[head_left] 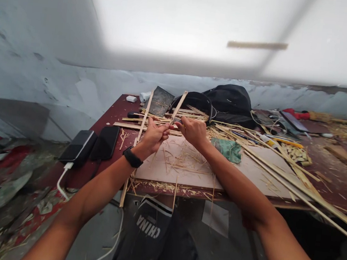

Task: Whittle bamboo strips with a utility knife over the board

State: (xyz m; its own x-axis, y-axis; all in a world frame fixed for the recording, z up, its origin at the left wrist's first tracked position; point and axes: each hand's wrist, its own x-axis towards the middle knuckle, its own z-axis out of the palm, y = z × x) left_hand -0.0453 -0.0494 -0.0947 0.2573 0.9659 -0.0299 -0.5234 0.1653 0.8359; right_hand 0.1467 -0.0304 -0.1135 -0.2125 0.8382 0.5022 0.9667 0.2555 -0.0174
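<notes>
My left hand, with a black watch on its wrist, pinches a narrow bamboo strip that slants up and away from me. My right hand is closed just to the right, its thumb side against the strip. A small grey blade shows at its fingers; the handle is hidden in the fist. Another long strip runs past the left wrist and over the table's front edge. Thin shavings lie on the pale board under both hands.
Bamboo strips are heaped behind my hands, near a black bag. A green patterned cloth lies right of my right hand. At left are a phone and a black device with a white cable. Long strips overhang the right front edge.
</notes>
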